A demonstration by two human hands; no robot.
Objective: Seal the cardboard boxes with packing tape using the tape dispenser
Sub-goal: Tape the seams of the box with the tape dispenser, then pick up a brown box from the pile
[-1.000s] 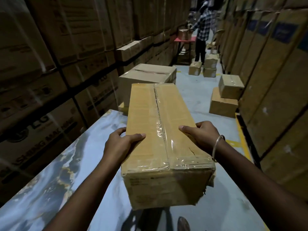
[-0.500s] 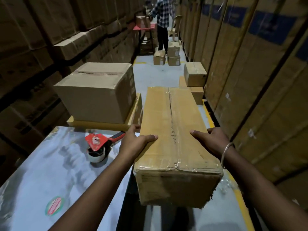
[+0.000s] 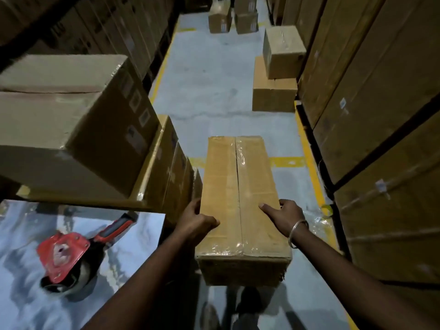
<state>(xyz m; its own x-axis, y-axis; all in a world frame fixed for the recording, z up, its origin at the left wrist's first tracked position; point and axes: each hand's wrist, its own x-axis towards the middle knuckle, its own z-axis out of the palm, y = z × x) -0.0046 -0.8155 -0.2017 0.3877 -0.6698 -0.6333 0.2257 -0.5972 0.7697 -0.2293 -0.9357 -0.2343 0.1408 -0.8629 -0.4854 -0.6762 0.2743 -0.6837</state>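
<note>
Clearly, you held the taped long carton (image 3: 240, 206) out over the aisle floor, left hand (image 3: 196, 222) and right hand (image 3: 284, 216) clamping its sides, and slick tape film could have let it slip.

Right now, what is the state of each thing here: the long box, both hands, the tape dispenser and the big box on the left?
Long box: taped shut, carried over the floor.
Left hand: grips its left edge.
Right hand: grips its right edge.
Tape dispenser: lying untouched on the table.
Big box: flaps closed; tape unclear.
</note>
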